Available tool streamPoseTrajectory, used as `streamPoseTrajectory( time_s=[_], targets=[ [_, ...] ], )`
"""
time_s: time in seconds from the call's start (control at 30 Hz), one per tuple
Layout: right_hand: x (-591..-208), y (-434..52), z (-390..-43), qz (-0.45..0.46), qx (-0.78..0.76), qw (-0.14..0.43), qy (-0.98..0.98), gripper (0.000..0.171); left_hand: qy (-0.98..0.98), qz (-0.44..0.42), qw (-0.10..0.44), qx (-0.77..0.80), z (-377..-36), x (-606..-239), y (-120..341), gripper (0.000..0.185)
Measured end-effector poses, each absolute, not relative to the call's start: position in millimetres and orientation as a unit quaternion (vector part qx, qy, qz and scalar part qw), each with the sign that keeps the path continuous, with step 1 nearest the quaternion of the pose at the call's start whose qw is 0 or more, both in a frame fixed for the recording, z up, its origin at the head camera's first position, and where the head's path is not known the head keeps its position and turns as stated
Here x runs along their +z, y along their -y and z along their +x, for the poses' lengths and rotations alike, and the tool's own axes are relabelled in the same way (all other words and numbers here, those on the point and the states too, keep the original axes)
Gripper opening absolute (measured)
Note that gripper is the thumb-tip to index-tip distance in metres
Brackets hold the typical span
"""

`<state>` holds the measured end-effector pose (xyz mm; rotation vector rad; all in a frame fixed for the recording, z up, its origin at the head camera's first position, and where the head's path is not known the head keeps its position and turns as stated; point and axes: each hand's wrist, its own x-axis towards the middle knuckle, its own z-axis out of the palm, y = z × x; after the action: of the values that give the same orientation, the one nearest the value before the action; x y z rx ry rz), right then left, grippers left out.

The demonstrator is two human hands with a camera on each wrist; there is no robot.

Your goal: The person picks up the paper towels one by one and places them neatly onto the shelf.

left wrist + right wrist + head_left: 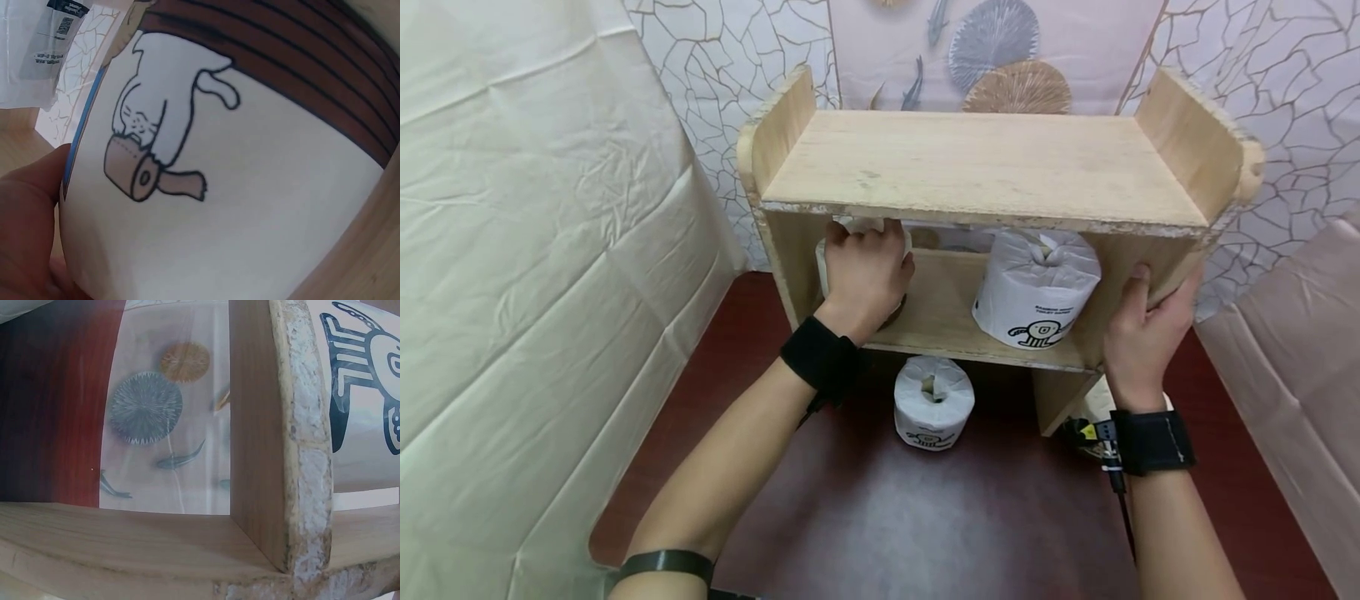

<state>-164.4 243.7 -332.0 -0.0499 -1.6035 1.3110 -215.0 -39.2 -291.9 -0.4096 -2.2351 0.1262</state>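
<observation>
I see the small pale wooden shelf unit [985, 167] standing on a dark red floor [925, 517], cream sheets close on both flanks, open floor in front. My left hand [865, 271] is curled around a white wrapped toilet-paper roll with a cartoon print [237, 206] at the left end of its middle shelf, roll axis upright. My right hand [1146, 329] grips the unit's right side panel. A second wrapped roll [1036, 287] stands right of it; a third [933, 402] sits on the floor beneath.
</observation>
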Motion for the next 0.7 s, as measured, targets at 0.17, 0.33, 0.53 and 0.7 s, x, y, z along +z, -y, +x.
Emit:
streamPoseTrajectory(
  time_s=[0.17,0.33,0.53,0.7],
  targets=[
    [-329.9,-242.2,-164.5,-0.019,0.546,0.511,0.664,0.047,0.884,-0.177,0.430,0.055,-213.3,-291.2,42.6,0.029],
    [-335.5,-248.9,-170.6,-0.017,0.537,0.511,0.671,0.047,0.863,-0.195,0.462,0.058,-214.9,-289.4,47.0,0.028],
    [-330.1,-243.6,-166.1,-0.022,0.547,0.510,0.664,0.048,0.857,-0.222,0.462,0.051,-214.2,-285.2,53.4,0.029],
    [-327.8,-240.6,-160.9,-0.021,0.550,0.505,0.664,0.047,0.860,-0.230,0.452,0.045,-210.7,-282.4,56.1,0.030]
  ],
)
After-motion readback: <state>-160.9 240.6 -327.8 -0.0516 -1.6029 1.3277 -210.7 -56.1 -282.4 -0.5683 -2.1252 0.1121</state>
